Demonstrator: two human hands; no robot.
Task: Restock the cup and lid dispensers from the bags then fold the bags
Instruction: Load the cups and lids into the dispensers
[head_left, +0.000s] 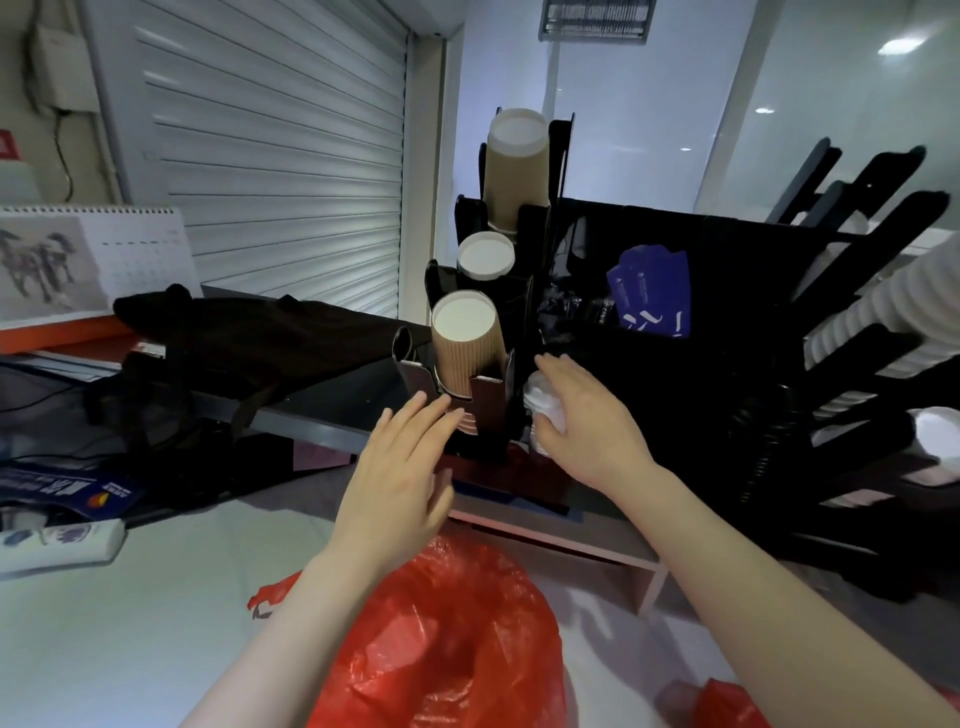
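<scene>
- Centrally, a stack of white lids (539, 402) sits at the near front of the black dispenser (649, 374), just right of the ribbed cups (465, 343).
- The right hand (587, 421) has its grip curled round the lids, fingers over the top and thumb beneath.
- The left hand (400, 467) has its grip spread, fingers straight, tips at the foot of the ribbed cups; I cannot tell whether they touch.
- Farther back, the dispenser holds a white lid (485, 255) and a tall cup stack (517, 171); blue packets (652, 296) lie in a middle bin.
- A red bag (447, 639) lies open on the worktop (130, 623), near, between the forearms.
- A calendar (88, 260) stands far left, with a black bag (249, 338) beside it.
</scene>
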